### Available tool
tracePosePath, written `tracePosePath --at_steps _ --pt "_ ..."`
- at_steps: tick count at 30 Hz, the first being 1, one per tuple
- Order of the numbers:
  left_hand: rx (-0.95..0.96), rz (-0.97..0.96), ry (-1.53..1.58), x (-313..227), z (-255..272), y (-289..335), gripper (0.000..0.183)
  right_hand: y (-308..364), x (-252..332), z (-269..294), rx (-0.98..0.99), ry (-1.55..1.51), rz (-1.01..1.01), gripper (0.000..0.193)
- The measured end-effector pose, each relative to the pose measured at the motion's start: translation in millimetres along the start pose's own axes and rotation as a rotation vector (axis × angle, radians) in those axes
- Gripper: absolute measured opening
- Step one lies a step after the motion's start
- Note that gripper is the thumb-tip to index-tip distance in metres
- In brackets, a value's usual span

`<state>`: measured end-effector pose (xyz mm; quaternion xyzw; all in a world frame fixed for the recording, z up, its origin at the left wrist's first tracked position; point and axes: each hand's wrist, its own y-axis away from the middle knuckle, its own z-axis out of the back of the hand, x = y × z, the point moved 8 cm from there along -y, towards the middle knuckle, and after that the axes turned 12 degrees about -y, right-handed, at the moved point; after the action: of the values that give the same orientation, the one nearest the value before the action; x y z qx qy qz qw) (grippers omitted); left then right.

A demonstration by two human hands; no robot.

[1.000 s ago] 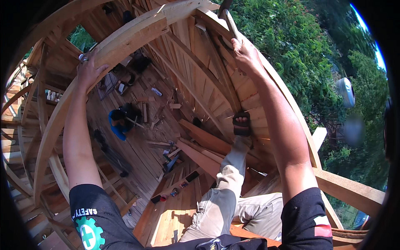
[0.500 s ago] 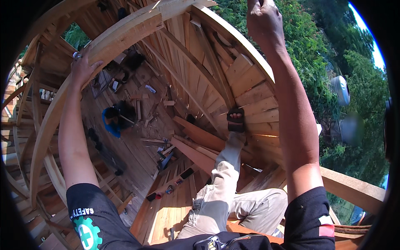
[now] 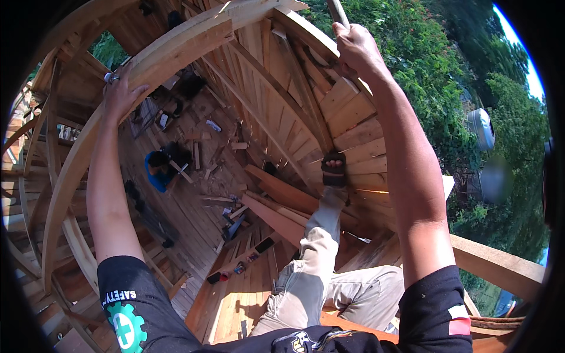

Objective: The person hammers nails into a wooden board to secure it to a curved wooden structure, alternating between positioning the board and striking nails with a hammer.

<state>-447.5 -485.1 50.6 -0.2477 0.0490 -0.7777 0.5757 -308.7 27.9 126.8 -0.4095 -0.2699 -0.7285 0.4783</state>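
Observation:
My left hand (image 3: 119,91) grips a thick curved wooden rib (image 3: 176,57), its fingers over the far side and the thumb along the near face. At the upper right, my right hand (image 3: 358,48) is closed round a wooden tool handle (image 3: 336,12). The tool's other end lies beyond the top of the picture, so its kind does not show. The raised right fist is near the top edge of the planked hull wall (image 3: 347,117). My sandalled foot (image 3: 333,167) is braced against that wall.
Far below, a person in a blue top (image 3: 159,170) sits on the plank floor (image 3: 188,217) among wood offcuts. Loose boards (image 3: 276,217) lean beside my leg. A squared timber (image 3: 500,259) runs at the right, with greenery (image 3: 412,88) outside the hull. More ribs curve at the left.
My right hand has come down and slightly left, bringing the wooden handle into view. My left hand stays on the rib. The person below has shifted a piece of wood slightly.

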Motion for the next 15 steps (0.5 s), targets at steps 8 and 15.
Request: tracePosePath --at_steps 8,15 --pt "0.017 -0.003 0.050 -15 0 -8 0.082 -1 43 15 -0.157 -0.039 0.551 0.036" --pt "0.006 0.005 0.030 -9 5 0 0.081 14 -20 -17 0.094 0.135 -0.157 0.043"
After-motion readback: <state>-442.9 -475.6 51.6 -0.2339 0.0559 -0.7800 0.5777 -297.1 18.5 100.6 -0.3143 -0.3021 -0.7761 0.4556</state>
